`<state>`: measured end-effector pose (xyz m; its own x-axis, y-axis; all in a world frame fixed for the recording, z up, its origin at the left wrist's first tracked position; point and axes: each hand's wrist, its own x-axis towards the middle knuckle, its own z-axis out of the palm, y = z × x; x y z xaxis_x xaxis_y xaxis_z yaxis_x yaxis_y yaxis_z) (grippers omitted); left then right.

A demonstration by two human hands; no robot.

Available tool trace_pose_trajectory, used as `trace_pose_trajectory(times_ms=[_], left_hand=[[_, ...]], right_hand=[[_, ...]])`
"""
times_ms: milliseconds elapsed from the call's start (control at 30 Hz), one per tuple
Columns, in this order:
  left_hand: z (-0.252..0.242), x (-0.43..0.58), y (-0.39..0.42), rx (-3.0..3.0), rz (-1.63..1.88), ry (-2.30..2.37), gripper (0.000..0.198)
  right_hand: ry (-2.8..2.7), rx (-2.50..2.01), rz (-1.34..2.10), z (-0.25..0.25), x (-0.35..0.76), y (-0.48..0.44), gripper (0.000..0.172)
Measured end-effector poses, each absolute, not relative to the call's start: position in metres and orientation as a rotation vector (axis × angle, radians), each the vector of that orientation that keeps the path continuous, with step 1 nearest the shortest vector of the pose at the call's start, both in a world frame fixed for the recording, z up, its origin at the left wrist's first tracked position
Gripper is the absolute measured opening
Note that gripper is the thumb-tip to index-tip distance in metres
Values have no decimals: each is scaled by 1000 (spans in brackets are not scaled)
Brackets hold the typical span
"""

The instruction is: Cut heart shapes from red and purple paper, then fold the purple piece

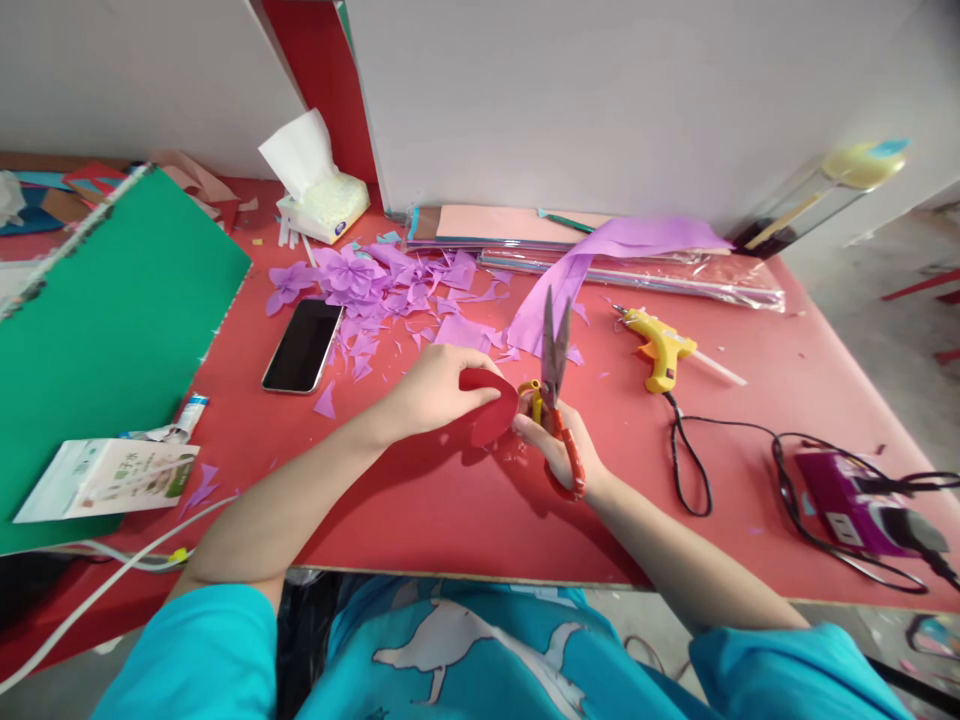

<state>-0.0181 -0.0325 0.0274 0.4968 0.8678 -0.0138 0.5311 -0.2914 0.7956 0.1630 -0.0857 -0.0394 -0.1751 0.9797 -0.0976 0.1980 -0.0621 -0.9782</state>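
My left hand (435,388) is closed around a rounded piece of red paper (491,410), holding it just above the red table (465,500). My right hand (559,448) grips scissors (555,385) with red and yellow handles. Their blades point up and away from me, slightly apart, right beside the red paper's right edge. Small red snippets lie under the hands.
Purple paper flowers and scraps (390,285) lie behind the hands, next to a phone (303,345). A yellow glue gun (660,345) with a black cable and a purple power strip (855,500) are on the right. A green board (97,320), a tissue pack (322,205) and stacked paper sheets (525,228) stand further off.
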Motion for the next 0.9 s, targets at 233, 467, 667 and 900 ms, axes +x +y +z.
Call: trace_pose_trajectory(times_ms=[233, 467, 667, 900], left_hand=[[36, -34, -24, 1854, 929, 1259, 17], [39, -36, -26, 1780, 1052, 1271, 19], [43, -34, -29, 1880, 1010, 1250, 16], [46, -35, -31, 1923, 964, 1219, 16]], right_hand=[[-1515, -1071, 1475, -48, 168, -86, 42], [-1657, -990, 1448, -48, 172, -89, 55], [-1735, -962, 1506, -46, 174, -88, 58], [-1751, -925, 1507, -48, 174, -88, 60]])
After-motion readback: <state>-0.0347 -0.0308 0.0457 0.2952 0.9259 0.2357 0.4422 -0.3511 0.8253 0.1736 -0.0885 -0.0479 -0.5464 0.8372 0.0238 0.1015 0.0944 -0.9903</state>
